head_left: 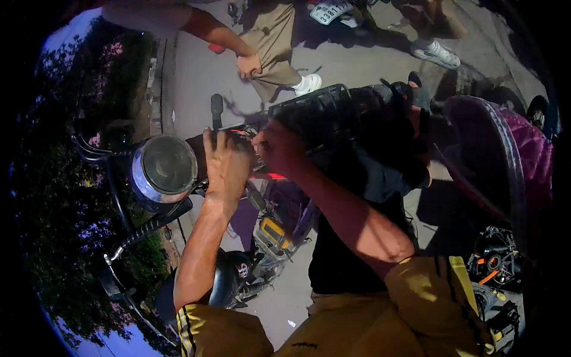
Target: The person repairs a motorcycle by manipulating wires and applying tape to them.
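Observation:
Both hands work over the middle of a partly stripped motorcycle with its handlebars to the left. My left hand (227, 159) lies across the body, its fingers stretched out and slightly apart. Beside it, my right hand (278, 147) has its fingertips pinched together at a cluster of thin red and dark wires (241, 133). Whatever is between those fingertips is too small and shaded to make out. Just left of my left hand sits a round, dark-topped drum shape (169, 165) with a pale side. A red strip (269, 176) shows below the hands.
A black tray-like frame (315, 116) lies right of the hands. Handlebar (148, 232) parts reach left. Across the bike stands a person in khaki trousers (270, 47). Purple fabric with a pale edge (505, 154) looms at right. More motorcycle parts (270, 238) show below.

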The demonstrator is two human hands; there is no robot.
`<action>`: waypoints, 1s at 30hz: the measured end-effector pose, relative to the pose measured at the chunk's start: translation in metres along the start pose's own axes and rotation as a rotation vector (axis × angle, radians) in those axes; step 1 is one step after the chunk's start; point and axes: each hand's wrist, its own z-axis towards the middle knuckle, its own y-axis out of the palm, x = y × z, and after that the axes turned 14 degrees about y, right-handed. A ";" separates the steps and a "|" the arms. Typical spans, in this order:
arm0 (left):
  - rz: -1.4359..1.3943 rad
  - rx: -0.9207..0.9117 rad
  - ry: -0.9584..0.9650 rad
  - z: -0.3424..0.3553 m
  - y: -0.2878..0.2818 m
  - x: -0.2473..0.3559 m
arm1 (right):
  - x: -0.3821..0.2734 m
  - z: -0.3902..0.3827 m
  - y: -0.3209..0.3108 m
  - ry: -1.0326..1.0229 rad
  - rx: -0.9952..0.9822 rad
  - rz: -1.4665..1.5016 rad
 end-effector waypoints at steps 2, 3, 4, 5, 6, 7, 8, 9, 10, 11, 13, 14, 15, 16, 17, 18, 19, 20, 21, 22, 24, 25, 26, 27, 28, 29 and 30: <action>-0.066 -0.007 -0.013 -0.001 0.003 -0.002 | -0.002 0.001 -0.002 -0.005 0.005 0.009; -0.098 -0.010 -0.019 -0.002 0.004 -0.002 | -0.003 0.002 -0.002 -0.019 0.016 0.019; -0.123 0.024 -0.030 -0.001 0.005 -0.004 | -0.004 0.001 -0.003 -0.029 0.020 0.026; -0.148 0.057 -0.041 -0.001 0.007 -0.005 | -0.004 0.002 -0.003 -0.039 0.024 0.033; -0.174 0.091 -0.052 -0.002 0.007 -0.005 | -0.003 0.001 -0.003 -0.045 0.019 0.035; -0.214 0.098 -0.066 -0.002 0.007 -0.005 | -0.002 0.000 -0.003 -0.050 0.018 0.034; -0.255 0.103 -0.080 -0.003 0.007 -0.005 | -0.001 -0.001 -0.003 -0.054 0.017 0.033; -0.290 0.129 -0.088 -0.003 0.006 -0.005 | 0.000 -0.002 -0.001 -0.057 0.019 0.031; -0.293 0.090 -0.088 -0.004 0.005 -0.005 | 0.002 -0.002 -0.001 -0.058 0.021 0.062; -0.290 0.073 -0.082 -0.005 0.003 -0.005 | 0.002 -0.003 0.000 -0.051 0.011 0.039; -0.304 0.043 -0.074 -0.005 0.000 -0.006 | 0.003 -0.003 0.000 -0.030 -0.009 0.044; -0.322 0.029 -0.072 -0.005 -0.002 -0.006 | 0.003 -0.003 0.000 -0.017 -0.019 0.039; -0.336 0.023 -0.071 -0.005 -0.003 -0.006 | 0.002 -0.004 -0.001 0.004 -0.032 0.020; -0.352 0.008 -0.075 -0.005 -0.003 -0.006 | 0.001 -0.003 -0.001 0.024 -0.044 0.000; -0.366 0.001 -0.079 -0.005 -0.004 -0.007 | 0.000 -0.003 -0.002 0.009 -0.036 0.003; -0.379 -0.005 -0.083 -0.005 -0.004 -0.007 | 0.000 -0.003 -0.003 -0.006 -0.028 0.005; -0.368 -0.014 -0.078 -0.005 -0.004 -0.007 | -0.001 -0.002 -0.004 -0.016 -0.022 -0.008; -0.357 -0.023 -0.073 -0.005 -0.004 -0.008 | -0.001 -0.002 -0.004 -0.027 -0.016 -0.020; -0.340 -0.011 -0.061 -0.005 -0.003 -0.008 | 0.000 -0.002 -0.004 -0.033 -0.013 -0.047; -0.305 -0.040 -0.058 -0.005 -0.003 -0.008 | 0.001 -0.001 -0.004 -0.021 -0.020 -0.061; -0.233 -0.094 -0.054 -0.005 -0.001 -0.007 | 0.003 -0.001 -0.003 0.017 -0.038 -0.087; -0.210 -0.090 -0.041 -0.005 -0.001 -0.007 | 0.005 -0.002 -0.002 0.036 -0.041 -0.074; -0.196 -0.123 -0.041 -0.005 0.000 -0.006 | 0.007 -0.003 0.000 0.054 -0.064 -0.098; -0.177 -0.154 -0.039 -0.004 0.001 -0.006 | 0.009 -0.004 0.001 0.065 -0.075 -0.104; -0.177 -0.147 -0.047 -0.004 0.002 -0.005 | 0.011 -0.005 0.003 0.085 -0.083 -0.075; -0.170 -0.139 -0.052 -0.004 0.003 -0.004 | 0.012 -0.006 0.004 0.123 -0.107 -0.067; -0.159 -0.113 -0.049 -0.003 0.004 -0.003 | 0.014 -0.008 0.005 0.168 -0.126 -0.025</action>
